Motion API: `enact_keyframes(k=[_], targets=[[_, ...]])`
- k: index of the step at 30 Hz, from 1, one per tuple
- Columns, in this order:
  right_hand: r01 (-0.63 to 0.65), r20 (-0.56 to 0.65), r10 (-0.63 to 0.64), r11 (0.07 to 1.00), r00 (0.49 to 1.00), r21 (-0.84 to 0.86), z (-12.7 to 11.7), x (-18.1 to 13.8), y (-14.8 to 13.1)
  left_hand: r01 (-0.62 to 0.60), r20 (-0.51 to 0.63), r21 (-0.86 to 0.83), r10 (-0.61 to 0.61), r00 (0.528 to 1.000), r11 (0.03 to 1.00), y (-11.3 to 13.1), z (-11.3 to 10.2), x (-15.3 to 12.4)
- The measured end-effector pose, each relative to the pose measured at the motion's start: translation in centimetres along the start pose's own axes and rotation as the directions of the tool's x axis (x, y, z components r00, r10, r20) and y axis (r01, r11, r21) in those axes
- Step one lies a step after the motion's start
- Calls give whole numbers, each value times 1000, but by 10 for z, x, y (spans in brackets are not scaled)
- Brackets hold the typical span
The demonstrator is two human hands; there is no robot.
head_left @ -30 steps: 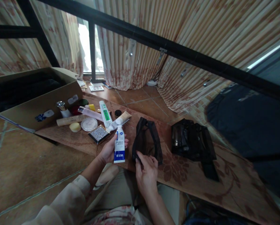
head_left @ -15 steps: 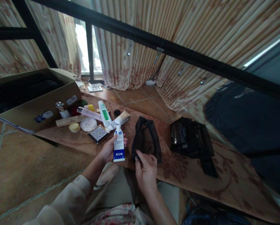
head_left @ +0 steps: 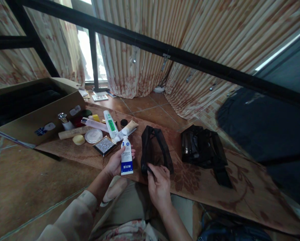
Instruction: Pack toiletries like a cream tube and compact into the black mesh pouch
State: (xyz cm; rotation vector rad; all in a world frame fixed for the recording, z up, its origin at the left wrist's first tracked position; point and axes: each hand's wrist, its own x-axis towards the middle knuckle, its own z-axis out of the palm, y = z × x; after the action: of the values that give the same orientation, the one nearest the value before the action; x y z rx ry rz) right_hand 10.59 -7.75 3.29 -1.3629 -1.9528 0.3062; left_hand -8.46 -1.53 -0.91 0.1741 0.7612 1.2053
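Note:
My left hand [head_left: 116,161] is closed around a white and blue squeeze tube [head_left: 126,157], its cap pointing away from me. At the near edge of a black mesh pouch [head_left: 168,157], my right hand [head_left: 160,183] pinches the fabric; the pouch lies on the brown patterned cloth with its mouth spread apart. Beyond my left hand sit a glittery square compact [head_left: 104,146], a round clear-lidded case [head_left: 93,136], a white and green tube [head_left: 110,124] and a beige tube [head_left: 130,127]. A pink bottle [head_left: 96,124] and a small black jar [head_left: 124,123] lie farther back.
A cardboard box [head_left: 51,117] holding dark stuff stands at the left. Another black pouch [head_left: 202,147] rests to the right on the cloth [head_left: 255,190]. A dark metal rail [head_left: 150,45] crosses in front of the pleated curtains [head_left: 137,20].
The view has shifted slightly. Both hands keep their hold on the squeeze tube and the mesh pouch, with the right hand tilted a little differently at the pouch's edge.

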Motion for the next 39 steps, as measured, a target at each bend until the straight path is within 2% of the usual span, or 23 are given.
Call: enact_keyframes(k=[5, 9, 11, 13, 16, 20, 21, 22, 24, 26, 29, 33, 36, 39], targets=[[-38, -71, 43, 997, 997, 74, -17, 1, 16, -6, -3, 17, 6, 1000, 1000, 1, 0, 0], [-84, -112, 91, 994, 989, 71, -32, 4, 32, -27, -7, 34, 28, 1000, 999, 1, 2, -1], [-102, -157, 113, 992, 981, 75, -38, 5, 42, -49, -30, 115, 53, 998, 992, -1, 3, -2], [-104, -202, 122, 990, 972, 97, -45, 4, 52, -87, -56, 280, 107, 993, 956, -2, 4, -1], [-94, -241, 119, 989, 963, 112, -55, 3, 65, -150, -63, 525, 214, 975, 838, 2, 6, 2], [-92, -289, 129, 986, 949, 137, -64, 3, 73, -190, -96, 693, 350, 932, 696, 23, 14, 6], [-92, -300, 135, 984, 944, 153, -65, 3, 74, -200, -106, 745, 410, 906, 637, 29, 18, 5], [-93, -310, 144, 981, 940, 172, -65, 3, 75, -210, -98, 819, 490, 866, 534, 34, 22, 4], [-100, -321, 161, 975, 933, 197, -64, 2, 76, -254, -3, 897, 580, 815, 361, 40, 34, -5], [-123, -329, 183, 973, 926, 195, -63, 2, 76, -367, 142, 872, 550, 823, 324, 40, 48, -20], [-160, -321, 206, 973, 924, 165, -60, 4, 73, -485, 279, 769, 464, 841, 417, 29, 70, -44], [-175, -306, 222, 969, 926, 174, -59, 10, 67, -528, 444, 780, 297, 845, 337, 11, 85, -58], [-226, -303, 298, 941, 905, 250, -58, 13, 62, -525, 439, 796, 309, 844, 303, 7, 85, -55], [-339, -297, 456, 865, 839, 370, -55, 15, 53, -479, 378, 858, 404, 833, 185, 7, 84, -52]])
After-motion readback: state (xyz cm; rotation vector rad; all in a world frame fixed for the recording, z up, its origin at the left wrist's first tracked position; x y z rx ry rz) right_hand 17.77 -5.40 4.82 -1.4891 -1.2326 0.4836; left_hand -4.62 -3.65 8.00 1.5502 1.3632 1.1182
